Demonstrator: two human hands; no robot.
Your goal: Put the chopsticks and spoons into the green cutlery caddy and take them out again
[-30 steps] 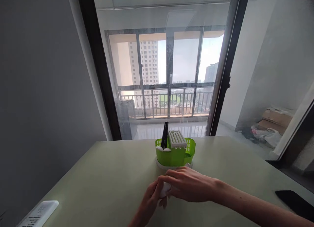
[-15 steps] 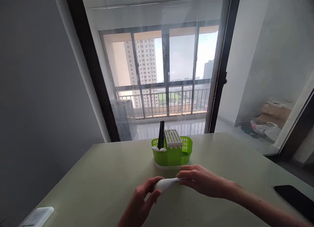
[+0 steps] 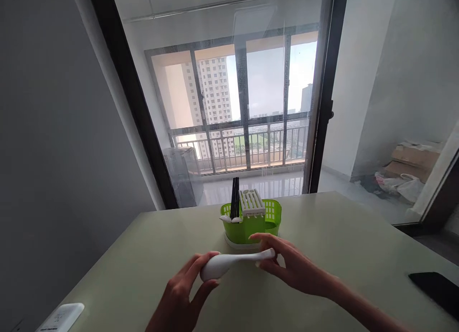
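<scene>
A white soup spoon (image 3: 233,260) is held level above the table, its rounded bowl to the left and its handle pointing right. My left hand (image 3: 188,282) pinches the bowl between thumb and fingers. Around the handle's end, my right hand (image 3: 283,260) has its thumb and forefinger spread apart; whether another finger touches the handle is hidden. Just beyond the hands stands a green utensil caddy (image 3: 247,229) on a white base. Black chopsticks (image 3: 234,198) lean in its left part, beside white spoon-like ends (image 3: 231,219) at the rim. A white slotted rack (image 3: 252,201) tops its middle.
The caddy stands on a pale table (image 3: 172,246). A white device (image 3: 64,317) lies at the near left edge, and a black flat object (image 3: 435,286) at the right. Past the far table edge is a glass door with a dark frame (image 3: 324,102).
The spoon has turned and moved left with my left hand, so more of its handle shows. My right hand's fingers have spread from their pinch on the handle. The view has shifted slightly.
</scene>
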